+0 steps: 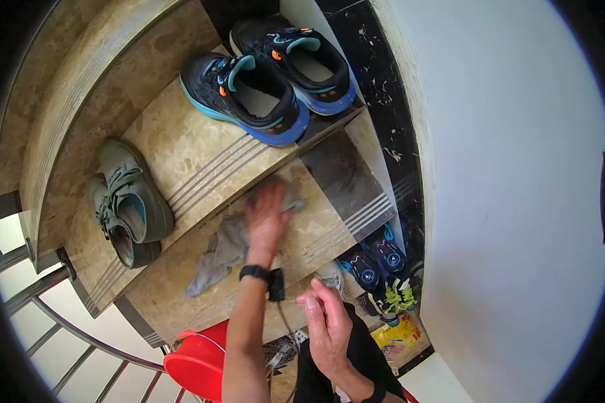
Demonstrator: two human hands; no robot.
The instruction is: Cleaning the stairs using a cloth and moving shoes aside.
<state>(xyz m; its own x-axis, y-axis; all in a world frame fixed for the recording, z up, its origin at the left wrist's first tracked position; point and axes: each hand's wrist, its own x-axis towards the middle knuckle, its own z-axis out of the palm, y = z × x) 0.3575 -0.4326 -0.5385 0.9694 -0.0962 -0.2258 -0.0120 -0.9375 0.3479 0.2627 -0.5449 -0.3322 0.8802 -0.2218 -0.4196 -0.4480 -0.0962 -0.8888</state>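
Note:
My left hand (pixel 266 217), a little blurred, presses a damp-looking grey cloth (pixel 227 244) against a brown marble-look stair tread (pixel 316 221). Part of the cloth bunches beneath the palm and fingers, and its tail trails over the tread to the lower left. A black strap with a small box circles that wrist. Closer to my body, my right hand (pixel 328 330) hovers above my dark-trousered leg, its fingers loosely bent and nothing in it.
On the step above stand black-and-blue sneakers (pixel 247 95) and green canvas shoes (pixel 136 201). A red bucket (pixel 194 365) is by the metal railing (pixel 98 340). More shoes (pixel 378 264) sit lower right, near a yellow package (pixel 397 332). A white wall (pixel 504 176) rises on the right.

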